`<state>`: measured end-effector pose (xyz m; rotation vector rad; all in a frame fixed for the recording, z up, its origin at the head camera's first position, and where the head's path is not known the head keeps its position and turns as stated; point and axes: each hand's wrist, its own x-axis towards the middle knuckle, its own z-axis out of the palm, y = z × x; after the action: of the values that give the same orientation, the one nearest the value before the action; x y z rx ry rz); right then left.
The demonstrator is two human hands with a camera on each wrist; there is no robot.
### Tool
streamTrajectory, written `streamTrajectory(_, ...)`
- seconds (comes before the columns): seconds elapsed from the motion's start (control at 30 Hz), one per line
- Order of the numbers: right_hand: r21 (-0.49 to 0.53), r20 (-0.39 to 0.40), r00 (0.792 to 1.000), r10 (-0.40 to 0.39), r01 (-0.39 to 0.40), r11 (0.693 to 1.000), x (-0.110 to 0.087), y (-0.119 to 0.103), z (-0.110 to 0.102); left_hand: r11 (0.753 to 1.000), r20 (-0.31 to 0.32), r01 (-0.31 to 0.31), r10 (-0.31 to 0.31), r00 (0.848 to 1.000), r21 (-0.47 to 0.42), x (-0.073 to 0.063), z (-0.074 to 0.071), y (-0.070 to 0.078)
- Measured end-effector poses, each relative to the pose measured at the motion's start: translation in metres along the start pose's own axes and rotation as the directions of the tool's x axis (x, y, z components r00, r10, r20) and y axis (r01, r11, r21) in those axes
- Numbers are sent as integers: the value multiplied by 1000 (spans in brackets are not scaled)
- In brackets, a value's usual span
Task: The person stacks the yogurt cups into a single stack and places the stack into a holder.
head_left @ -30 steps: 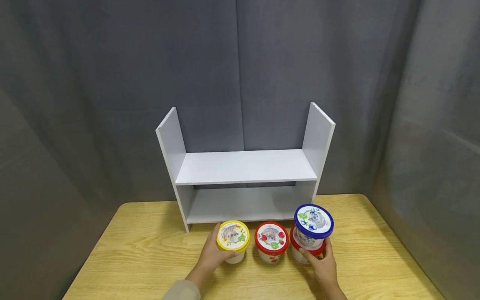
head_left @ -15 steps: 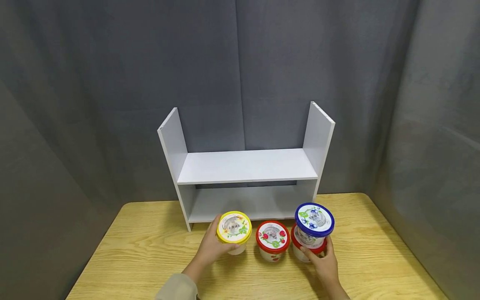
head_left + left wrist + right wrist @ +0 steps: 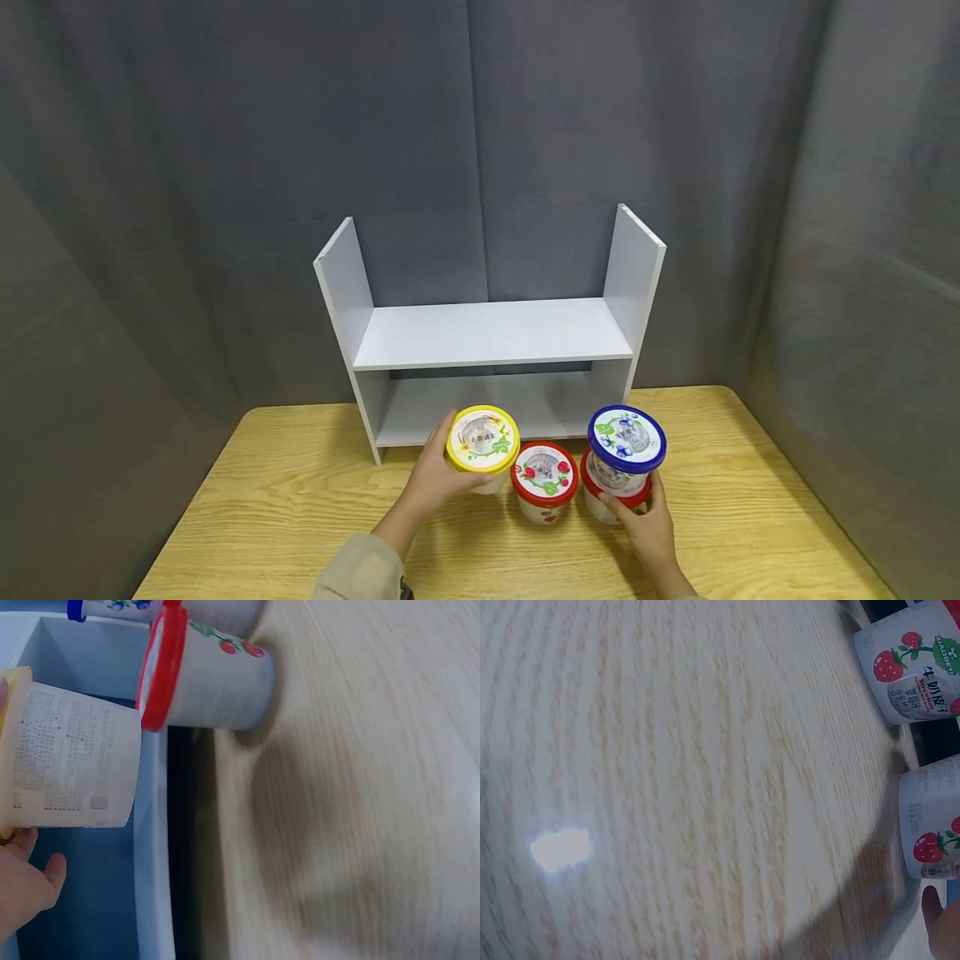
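Note:
My left hand (image 3: 435, 483) grips a tub with a yellow lid (image 3: 483, 437), its thumb in front and fingers round the far left side. In the left wrist view this white yogurt-style tub (image 3: 79, 757) is held clear of the table. Just right of it stands a red-lidded tub (image 3: 545, 472) with strawberries printed on it. Farther right, a blue-lidded tub (image 3: 627, 438) sits on top of a second red-lidded tub (image 3: 600, 508). My right hand (image 3: 648, 529) holds that lower tub, thumb in front and fingers at its right side; only fingertips (image 3: 932, 904) show in the right wrist view.
Behind the tubs stands a white two-level shelf (image 3: 491, 333) with upright side panels. The light wooden table (image 3: 262, 500) extends to both sides and in front. Grey curtains (image 3: 225, 208) hang behind the table and along its sides.
My left hand has lifted the yellow-lidded tub and moved it up and to the right, nearer the middle red-lidded tub. My right hand and the stacked tubs stay in place.

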<state>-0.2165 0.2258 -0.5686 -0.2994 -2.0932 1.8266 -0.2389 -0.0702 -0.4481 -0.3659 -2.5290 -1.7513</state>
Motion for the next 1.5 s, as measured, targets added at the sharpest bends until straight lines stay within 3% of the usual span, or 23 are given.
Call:
streamTrajectory(0.53, -18, -5, 1000, -9, 9, 1000, -9, -21, 3, 998, 91, -22, 28, 995, -66, 11, 16, 35)
streamTrajectory(0.7, 8, -8, 999, -42, 42, 999, -9, -20, 2, 998, 113, -34, 40, 993, -57, 15, 22, 48)
streamTrajectory(1.27, 10, 3, 999, -35, 35, 999, -3, -5, 0, 992, 149, -122, 121, 981, 1, 33, 54, 85)
streamTrajectory(1.5, -2, -10, 996, -88, 88, 996, -5, -6, 3, 985, 169, -158, 166, 972, -62, 42, 69, 93)
